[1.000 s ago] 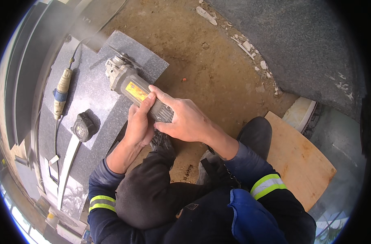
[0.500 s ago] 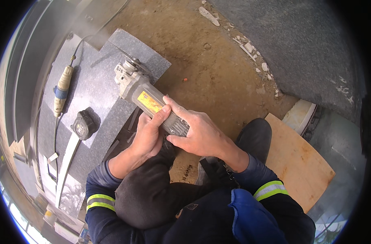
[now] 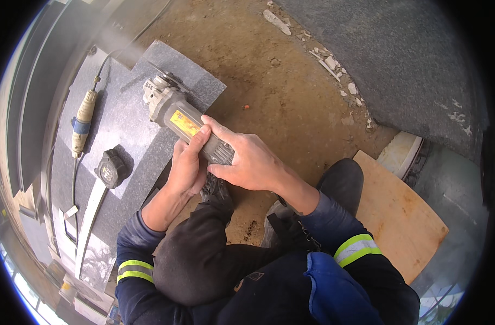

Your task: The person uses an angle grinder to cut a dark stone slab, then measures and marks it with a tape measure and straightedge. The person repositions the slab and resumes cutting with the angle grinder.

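Both my hands grip a dusty grey angle grinder [image 3: 170, 108] with a yellow label on its body. My left hand [image 3: 187, 165] wraps its underside, thumb lying along the label's lower end. Over the rear end of the body, my right hand [image 3: 245, 157] is closed, one finger stretched forward. The grinder's disc [image 3: 169, 77] stands on edge at the grey stone slab [image 3: 198, 81]; whether it cuts in is hard to see. Pale dust drifts off to the far left of the disc.
Left on the slab lie a black tape measure [image 3: 112, 168] with its blade [image 3: 90, 222] pulled out and a cream-and-blue cable connector [image 3: 82, 123]. Brown dirt floor [image 3: 258, 59] holds stone chips [image 3: 331, 65]. A plywood board [image 3: 396, 211] is at the right, beneath a dark slab [image 3: 399, 65].
Both hands and the grinder have shifted left and slightly away from me. The disc has moved along the slab toward the left. The tape measure and connector have stayed put.
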A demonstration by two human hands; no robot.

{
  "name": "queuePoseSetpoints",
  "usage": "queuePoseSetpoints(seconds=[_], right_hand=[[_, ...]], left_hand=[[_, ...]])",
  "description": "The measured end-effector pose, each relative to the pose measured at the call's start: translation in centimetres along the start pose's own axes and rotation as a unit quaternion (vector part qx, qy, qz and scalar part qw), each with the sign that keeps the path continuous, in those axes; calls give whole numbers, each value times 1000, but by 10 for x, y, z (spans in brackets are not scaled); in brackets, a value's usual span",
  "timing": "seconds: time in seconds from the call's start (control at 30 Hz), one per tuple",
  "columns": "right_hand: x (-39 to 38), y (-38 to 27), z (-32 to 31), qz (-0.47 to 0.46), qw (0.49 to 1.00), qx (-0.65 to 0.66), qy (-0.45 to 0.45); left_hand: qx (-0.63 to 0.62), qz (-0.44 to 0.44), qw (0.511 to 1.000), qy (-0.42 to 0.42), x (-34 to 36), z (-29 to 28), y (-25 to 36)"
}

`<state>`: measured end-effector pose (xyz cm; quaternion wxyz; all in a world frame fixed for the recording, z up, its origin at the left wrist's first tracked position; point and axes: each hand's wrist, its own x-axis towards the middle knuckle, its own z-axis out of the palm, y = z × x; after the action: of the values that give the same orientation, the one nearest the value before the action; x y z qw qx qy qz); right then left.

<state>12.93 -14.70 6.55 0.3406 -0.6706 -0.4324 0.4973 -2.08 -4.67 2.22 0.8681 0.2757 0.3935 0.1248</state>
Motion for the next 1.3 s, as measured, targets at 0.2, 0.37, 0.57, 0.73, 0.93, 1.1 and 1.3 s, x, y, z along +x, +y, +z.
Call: queuePoseSetpoints(seconds=[0.2, 0.37, 0.57, 0.73, 0.93, 1.1, 1.3], right_hand=[[-13, -1, -1, -2, 1000, -20, 7], [-33, -3, -4, -11, 1000, 11, 16], [-41, 1, -2, -35, 999, -7, 34], [-44, 2, -4, -31, 999, 9, 24], [-48, -2, -9, 8, 1000, 5, 5], [-50, -1, -10, 10, 1000, 1, 3], [-54, -2, -10, 17, 1000, 8, 3]], left_hand=[[-10, -12, 1000, -9, -7, 7, -6], [-29, -15, 999, -31, -20, 15, -15], [-21, -22, 999, -39, -25, 21, -17], [-19, -21, 999, -41, -26, 22, -22], [-20, -20, 999, -46, -26, 22, -27], [-18, -20, 998, -51, -27, 24, -28], [-37, -31, 998, -43, -30, 28, -26]])
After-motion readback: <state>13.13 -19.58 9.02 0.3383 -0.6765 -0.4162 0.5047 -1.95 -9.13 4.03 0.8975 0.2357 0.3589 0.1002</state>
